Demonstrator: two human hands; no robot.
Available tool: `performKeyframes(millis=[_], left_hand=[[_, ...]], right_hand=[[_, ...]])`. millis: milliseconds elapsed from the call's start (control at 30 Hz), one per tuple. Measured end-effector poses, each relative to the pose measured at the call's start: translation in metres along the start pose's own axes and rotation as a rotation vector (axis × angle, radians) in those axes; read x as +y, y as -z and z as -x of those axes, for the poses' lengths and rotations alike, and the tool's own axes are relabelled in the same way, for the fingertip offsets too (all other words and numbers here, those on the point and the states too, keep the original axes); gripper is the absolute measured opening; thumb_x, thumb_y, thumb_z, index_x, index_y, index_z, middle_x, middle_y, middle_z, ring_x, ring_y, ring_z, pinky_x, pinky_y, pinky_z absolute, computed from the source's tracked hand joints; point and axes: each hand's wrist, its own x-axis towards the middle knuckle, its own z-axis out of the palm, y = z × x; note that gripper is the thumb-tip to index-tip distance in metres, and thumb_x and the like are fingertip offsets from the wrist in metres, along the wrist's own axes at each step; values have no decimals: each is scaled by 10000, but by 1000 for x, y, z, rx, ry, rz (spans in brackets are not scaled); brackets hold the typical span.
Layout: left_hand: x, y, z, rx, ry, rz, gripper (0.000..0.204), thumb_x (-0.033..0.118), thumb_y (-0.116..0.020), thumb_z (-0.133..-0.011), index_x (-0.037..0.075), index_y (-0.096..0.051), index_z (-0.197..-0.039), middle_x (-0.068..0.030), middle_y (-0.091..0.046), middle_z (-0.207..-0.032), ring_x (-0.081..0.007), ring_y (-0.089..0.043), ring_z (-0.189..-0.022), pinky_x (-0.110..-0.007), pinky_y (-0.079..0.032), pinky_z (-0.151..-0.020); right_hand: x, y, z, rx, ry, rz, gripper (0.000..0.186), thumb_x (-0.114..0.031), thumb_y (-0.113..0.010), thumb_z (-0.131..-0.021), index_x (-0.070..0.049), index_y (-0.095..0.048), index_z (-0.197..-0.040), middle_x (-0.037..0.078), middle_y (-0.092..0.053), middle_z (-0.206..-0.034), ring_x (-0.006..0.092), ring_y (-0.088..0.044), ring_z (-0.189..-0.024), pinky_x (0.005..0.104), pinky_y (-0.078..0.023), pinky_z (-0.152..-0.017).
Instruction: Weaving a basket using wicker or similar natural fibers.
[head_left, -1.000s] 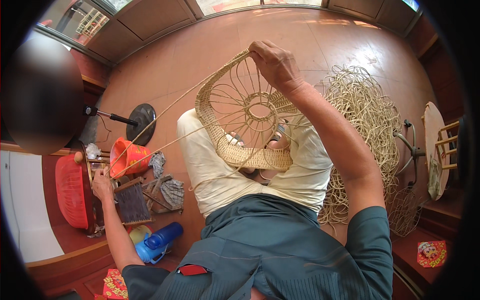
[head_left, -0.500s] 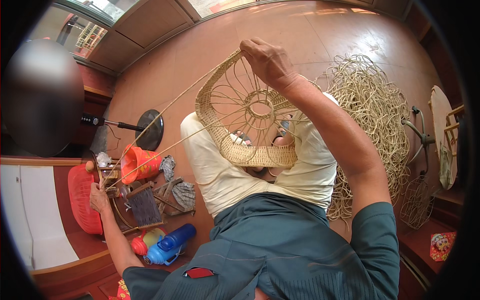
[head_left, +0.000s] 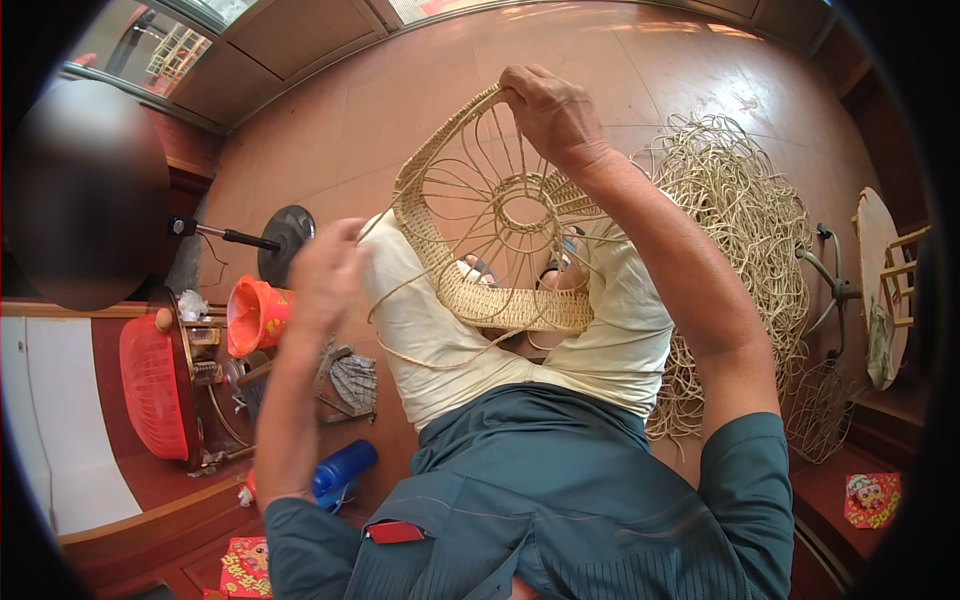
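One basket sits tipped between two legs. Its top edge is in the right hand, with the fingers bent tight around it. The left hand is off to the left, well apart from the basket. One cord comes to its fingertips, but they are blurry, so I cannot tell how far open they are. Around them are one big cord pile, one red bucket and one blue bottle.
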Motion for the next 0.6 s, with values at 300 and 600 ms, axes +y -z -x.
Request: performKeyframes(millis=[300,600], left_hand=[[19,-84,14,-135,55,191,267,266,-720,-1053,29,-795,-1151,-131,-815,-961,-237,-778,-874,-354,-586,-802],[13,-61,47,12,-122,-17,235,271,-692,-1085,62,-778,-1147,-161,-804,-953,-323,-794,-889,-411,-593,-798]], right_hand=[[0,-2,-5,-11,-1,-37,112,-212,-704,-1049,-105,-692,-1084,104,-744,-983,359,-742,-865,457,-589,-750],[-5,-4,-5,-24,-33,-91,119,-220,-689,-1048,-101,-691,-1061,110,-743,-974,357,-747,-891,473,-590,-782]])
